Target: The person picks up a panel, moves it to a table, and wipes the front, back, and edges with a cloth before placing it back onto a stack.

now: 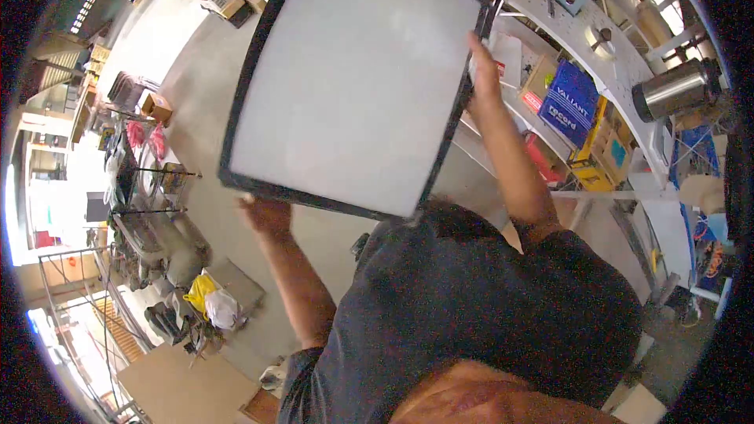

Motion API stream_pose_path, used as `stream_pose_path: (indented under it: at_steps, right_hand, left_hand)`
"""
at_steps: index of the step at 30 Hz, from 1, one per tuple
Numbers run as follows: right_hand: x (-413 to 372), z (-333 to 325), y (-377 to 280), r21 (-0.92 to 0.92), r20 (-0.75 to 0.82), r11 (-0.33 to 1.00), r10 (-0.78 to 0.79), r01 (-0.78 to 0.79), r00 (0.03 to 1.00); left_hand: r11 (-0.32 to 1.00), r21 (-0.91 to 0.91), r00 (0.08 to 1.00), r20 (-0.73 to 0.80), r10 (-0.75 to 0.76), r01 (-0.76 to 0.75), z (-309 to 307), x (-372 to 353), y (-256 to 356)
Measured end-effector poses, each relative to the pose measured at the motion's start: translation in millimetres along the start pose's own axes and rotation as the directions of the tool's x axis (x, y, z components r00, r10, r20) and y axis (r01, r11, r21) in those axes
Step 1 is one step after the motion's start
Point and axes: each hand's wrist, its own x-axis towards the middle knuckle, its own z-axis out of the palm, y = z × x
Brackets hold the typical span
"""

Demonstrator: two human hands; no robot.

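Observation:
A large flat panel with a black frame and a milky white face [353, 86] is held up in front of my chest, tilted, its top edge cut off by the view. My left hand [269, 217] grips the frame from below near its lower left corner, most fingers hidden behind it. On the right side, my right hand [484, 77] is closed on the frame's edge, with the thumb pointing up along it and the other fingers mostly out of sight.
To the right runs a workbench [542, 12] with a roll of tape [600, 41] and a steel flask [677, 89]. A blue box [569, 104] and a yellow box [601, 153] sit on the shelf beneath. Yellow and white bags [223, 308] and racks stand at left.

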Motion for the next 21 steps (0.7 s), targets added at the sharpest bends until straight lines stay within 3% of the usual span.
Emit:
stream_pose_path:
  at_steps: [1,3,4,5,7,8,9,11,12,13,14,16,17,18,20,21]
  right_hand:
    - [0,8,-12,-0.026,0.035,0.999,-0.034,0.035,0.999]
    - [14,14,-20,-0.057,0.082,0.996,-0.068,0.072,0.994]
    - [24,11,-16,-0.094,0.18,0.994,-0.033,0.051,0.983]
    - [37,6,-11,-0.138,0.271,0.99,0.007,0.032,0.963]
    - [55,4,4,-0.391,0.227,0.911,-0.04,0.128,0.973]
    - [49,14,11,-0.466,0.247,0.861,-0.092,0.201,0.965]
    - [26,30,5,-0.457,0.316,0.868,-0.046,0.195,0.948]
    - [51,33,21,-0.539,0.266,0.824,-0.03,0.174,0.964]
    - [49,38,26,-0.523,0.285,0.81,-0.127,0.266,0.95]
    - [46,42,31,-0.509,0.302,0.784,-0.223,0.355,0.927]
    - [35,45,23,-0.524,0.306,0.776,-0.214,0.352,0.928]
    - [21,48,12,-0.757,0.266,0.458,-0.438,0.467,0.859]
    - [35,39,16,-0.773,0.282,0.342,-0.57,0.535,0.772]
    - [30,38,5,-0.705,0.494,0.203,-0.547,0.68,0.676]
    - [24,31,0,-0.537,0.813,-0.307,-0.436,0.786,0.386]
    - [30,15,7,-0.483,0.875,-0.384,-0.234,0.787,0.423]
  left_hand:
    - [1.0,-0.02,0.972,0.235,0.0,0.004,25,19,23]
    - [0.966,0.22,0.911,0.355,-0.211,0.138,51,53,54]
    - [0.968,0.213,0.913,0.354,-0.201,0.131,72,63,61]
    - [0.771,0.603,0.93,0.125,-0.345,0.205,92,70,66]
    - [0.438,0.841,0.916,-0.152,-0.372,0.318,86,94,53]
    - [0.475,0.82,0.927,-0.164,-0.339,0.319,61,112,36]
    - [0.508,0.799,0.935,-0.181,-0.304,0.32,45,128,24]
    - [0.523,0.679,0.856,-0.377,-0.354,0.515,47,154,9]
    - [0.528,0.671,0.853,-0.384,-0.354,0.52,46,161,3]
    - [0.399,0.762,0.86,-0.451,-0.239,0.511,44,167,-4]
    - [0.255,0.821,0.859,-0.498,-0.118,0.511,39,176,-13]
    - [0.281,0.834,0.88,-0.457,-0.131,0.475,-5,201,-29]
    - [0.295,0.855,0.905,-0.402,-0.139,0.426,-32,211,-36]
    - [0.303,0.851,0.903,-0.391,-0.18,0.429,-42,211,-37]
    - [0.286,0.812,0.857,-0.447,-0.257,0.509,-41,196,-36]
    - [0.28,0.798,0.841,-0.465,-0.276,0.533,-39,189,-38]
